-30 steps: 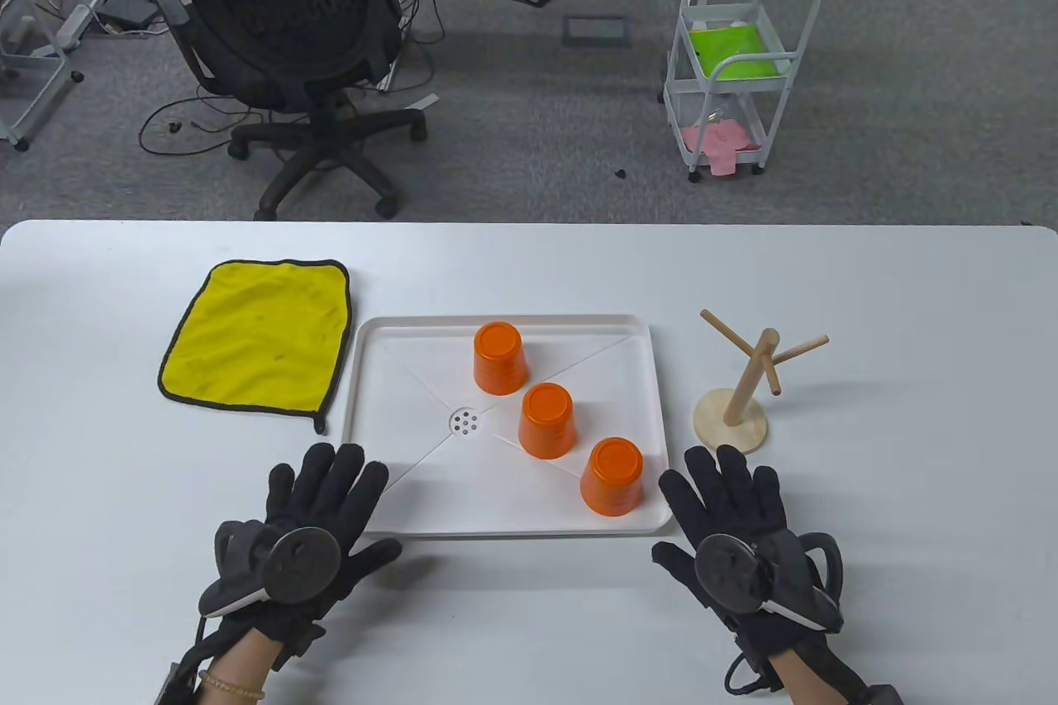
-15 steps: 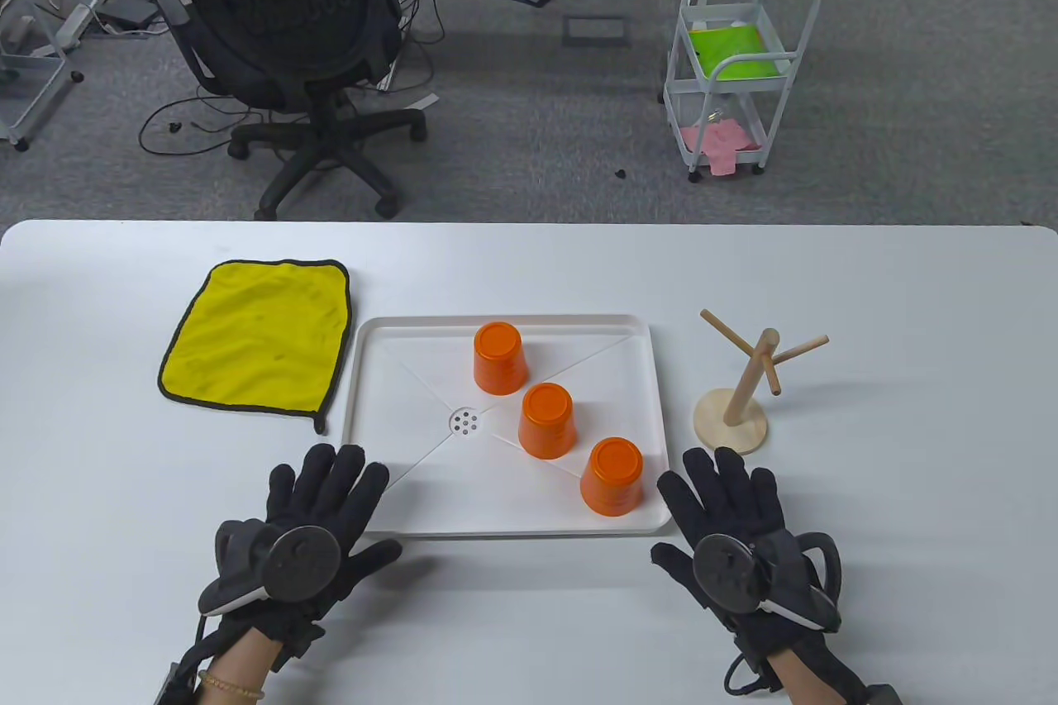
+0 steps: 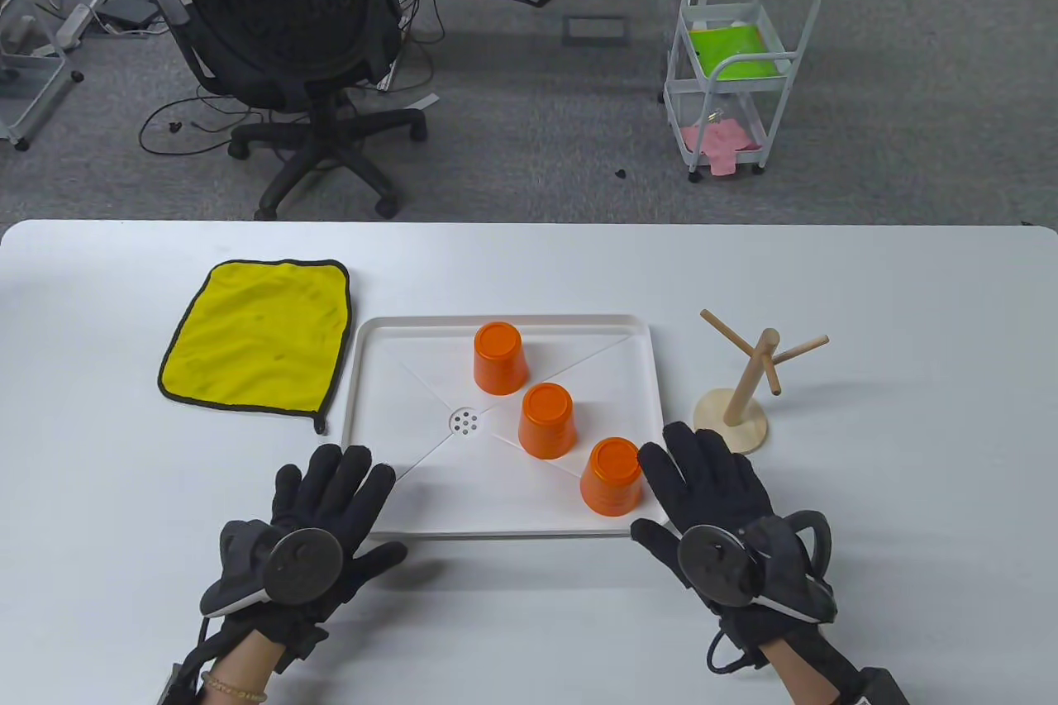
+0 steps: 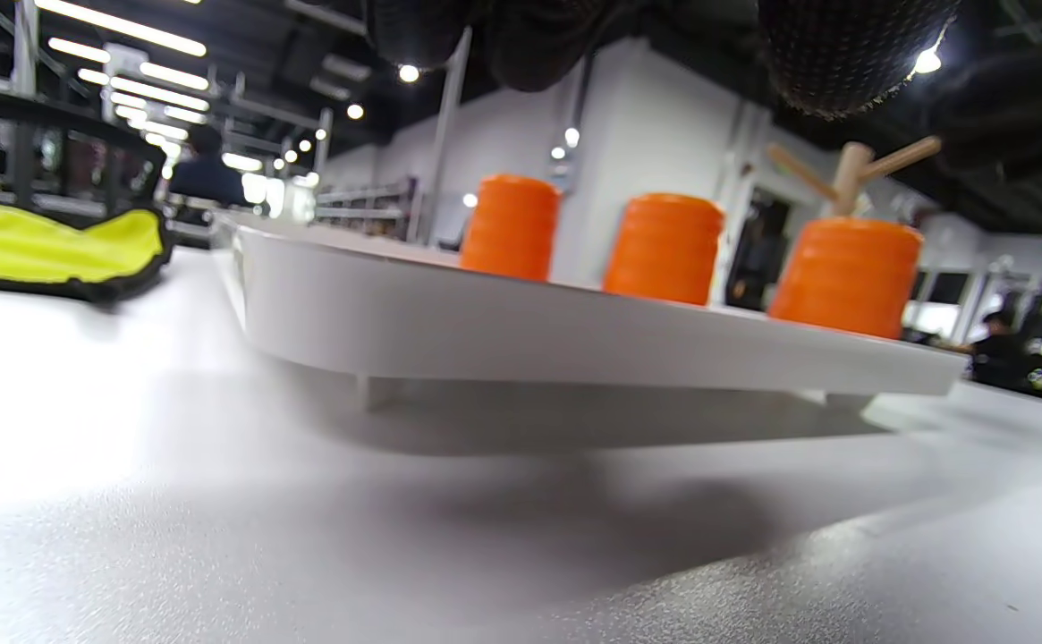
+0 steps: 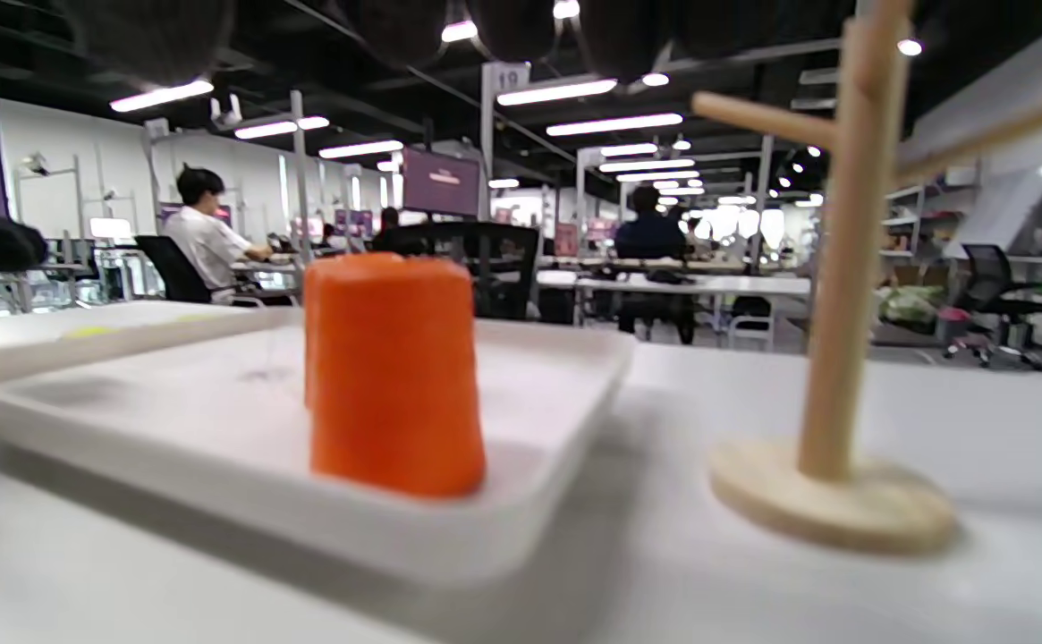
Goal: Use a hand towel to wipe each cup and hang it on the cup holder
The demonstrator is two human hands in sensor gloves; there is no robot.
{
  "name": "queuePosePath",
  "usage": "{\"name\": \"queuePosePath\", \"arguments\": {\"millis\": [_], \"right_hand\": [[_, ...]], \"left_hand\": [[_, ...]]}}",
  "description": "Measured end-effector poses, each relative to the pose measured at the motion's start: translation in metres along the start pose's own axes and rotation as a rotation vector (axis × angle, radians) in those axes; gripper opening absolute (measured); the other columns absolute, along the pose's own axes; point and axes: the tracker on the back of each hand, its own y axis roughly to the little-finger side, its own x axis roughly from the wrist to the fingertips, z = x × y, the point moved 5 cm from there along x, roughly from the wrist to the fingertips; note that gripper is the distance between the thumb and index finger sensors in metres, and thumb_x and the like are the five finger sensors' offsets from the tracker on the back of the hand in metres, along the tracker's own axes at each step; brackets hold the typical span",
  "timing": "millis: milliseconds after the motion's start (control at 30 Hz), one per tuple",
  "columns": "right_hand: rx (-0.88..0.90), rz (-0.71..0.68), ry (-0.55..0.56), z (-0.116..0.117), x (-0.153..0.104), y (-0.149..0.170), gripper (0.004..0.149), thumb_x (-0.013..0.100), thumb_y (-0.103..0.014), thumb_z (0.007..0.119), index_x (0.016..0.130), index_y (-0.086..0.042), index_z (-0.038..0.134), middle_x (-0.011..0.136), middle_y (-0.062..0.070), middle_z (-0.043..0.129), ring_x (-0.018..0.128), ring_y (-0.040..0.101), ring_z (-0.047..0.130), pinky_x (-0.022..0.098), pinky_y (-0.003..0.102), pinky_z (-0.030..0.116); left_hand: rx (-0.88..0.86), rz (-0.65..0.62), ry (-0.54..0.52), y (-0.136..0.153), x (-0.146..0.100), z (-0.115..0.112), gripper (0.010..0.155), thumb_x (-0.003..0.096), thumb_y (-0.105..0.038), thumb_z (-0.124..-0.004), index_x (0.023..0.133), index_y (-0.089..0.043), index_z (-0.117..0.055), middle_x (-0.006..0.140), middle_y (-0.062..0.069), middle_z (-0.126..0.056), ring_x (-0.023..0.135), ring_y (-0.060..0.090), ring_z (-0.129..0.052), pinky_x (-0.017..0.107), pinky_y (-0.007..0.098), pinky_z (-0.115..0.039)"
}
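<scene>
Three orange cups stand upside down in a diagonal row on the white tray (image 3: 413, 507): far cup (image 3: 498, 359), middle cup (image 3: 546, 421), near cup (image 3: 612, 477). A yellow hand towel (image 3: 256, 335) lies flat to the tray's left. The wooden cup holder (image 3: 740, 391) stands to the tray's right with bare pegs. My left hand (image 3: 326, 511) rests flat and open at the tray's near left corner. With fingers spread and holding nothing, my right hand (image 3: 702, 486) sits at the tray's near right corner, close beside the near cup. In the right wrist view the near cup (image 5: 391, 371) and holder (image 5: 834, 358) are close.
The table's far edge (image 3: 529, 224) runs behind the tray. Beyond it stand a black office chair (image 3: 281, 19) and a white trolley (image 3: 731, 77) on the floor. Bare tabletop (image 3: 909, 407) lies to the right of the holder.
My right hand has slid left and slightly forward, from beside the holder's base toward the near cup. The left hand has barely shifted.
</scene>
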Motion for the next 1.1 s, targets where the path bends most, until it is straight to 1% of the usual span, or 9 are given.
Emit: {"name": "queuePosePath", "arguments": {"millis": [100,167,367,533,600,667,800,933,1100], "right_hand": [[-0.014,-0.017,-0.018,-0.005,0.025,-0.01,0.074,0.053,-0.064,0.06,0.117,-0.031,0.043,0.123,0.013,0.043,0.105,0.047,0.059,0.073,0.056,0.061],[-0.025,0.003,-0.07,0.002,0.04,-0.013,0.074,0.053,-0.065,0.06,0.117,-0.032,0.043,0.124,0.013,0.043,0.103,0.049,0.06,0.071,0.056,0.063],[-0.014,0.122,-0.3,0.051,0.077,-0.015,0.076,0.053,-0.066,0.057,0.117,-0.029,0.041,0.121,0.017,0.047,0.094,0.05,0.074,0.063,0.055,0.072],[-0.065,0.178,-0.346,0.08,0.083,-0.013,0.078,0.052,-0.066,0.058,0.116,-0.025,0.04,0.116,0.019,0.054,0.079,0.04,0.09,0.052,0.046,0.081],[-0.053,0.198,-0.306,0.084,0.082,-0.012,0.077,0.052,-0.066,0.06,0.114,-0.025,0.041,0.112,0.018,0.058,0.068,0.034,0.094,0.046,0.041,0.083],[-0.032,0.21,-0.285,0.084,0.082,-0.011,0.076,0.053,-0.065,0.062,0.113,-0.023,0.043,0.108,0.018,0.061,0.062,0.034,0.094,0.042,0.039,0.085],[0.002,0.22,-0.27,0.081,0.079,-0.007,0.074,0.052,-0.065,0.062,0.11,-0.022,0.045,0.105,0.018,0.062,0.058,0.033,0.096,0.039,0.035,0.087],[0.217,0.226,-0.139,0.059,0.063,0.006,0.074,0.052,-0.064,0.061,0.109,-0.02,0.047,0.103,0.02,0.064,0.054,0.032,0.097,0.036,0.035,0.088],[0.575,0.2,-0.066,0.035,0.031,0.022,0.074,0.054,-0.065,0.06,0.11,-0.018,0.046,0.102,0.021,0.063,0.053,0.031,0.097,0.035,0.033,0.088]], "left_hand": [[-0.003,-0.003,-0.003,0.0,0.0,0.0,0.081,0.0563,-0.07,-0.057,0.12,-0.025,-0.035,0.128,0.016,-0.03,0.112,0.047,-0.02,0.069,0.074,-0.022],[-0.006,-0.004,-0.005,0.001,-0.001,0.0,0.081,0.0564,-0.07,-0.057,0.12,-0.025,-0.035,0.128,0.016,-0.03,0.112,0.047,-0.02,0.069,0.074,-0.022],[-0.019,0.001,0.006,0.003,-0.001,-0.002,0.08,0.0566,-0.069,-0.057,0.12,-0.024,-0.036,0.128,0.016,-0.03,0.112,0.047,-0.02,0.069,0.074,-0.022],[-0.027,0.002,0.014,0.004,-0.001,-0.002,0.08,0.0567,-0.069,-0.057,0.12,-0.025,-0.036,0.128,0.016,-0.031,0.112,0.047,-0.02,0.069,0.074,-0.022],[-0.028,0.002,0.014,0.004,-0.001,-0.002,0.08,0.0567,-0.069,-0.057,0.12,-0.025,-0.036,0.128,0.016,-0.031,0.112,0.047,-0.02,0.069,0.074,-0.022],[-0.034,0.001,0.015,0.004,0.0,-0.002,0.08,0.0568,-0.069,-0.057,0.12,-0.024,-0.036,0.128,0.016,-0.03,0.112,0.047,-0.02,0.069,0.073,-0.022],[-0.051,0.007,0.014,0.006,0.0,-0.001,0.08,0.057,-0.068,-0.057,0.12,-0.024,-0.036,0.128,0.016,-0.03,0.112,0.047,-0.02,0.069,0.073,-0.022],[-0.047,0.05,-0.008,0.018,0.001,0.011,0.078,0.0573,-0.067,-0.057,0.12,-0.025,-0.036,0.128,0.015,-0.029,0.112,0.046,-0.02,0.071,0.073,-0.027],[-0.06,0.166,-0.067,0.052,0.011,0.044,0.077,0.058,-0.066,-0.057,0.12,-0.027,-0.034,0.129,0.013,-0.026,0.113,0.046,-0.016,0.074,0.069,-0.028]]}}
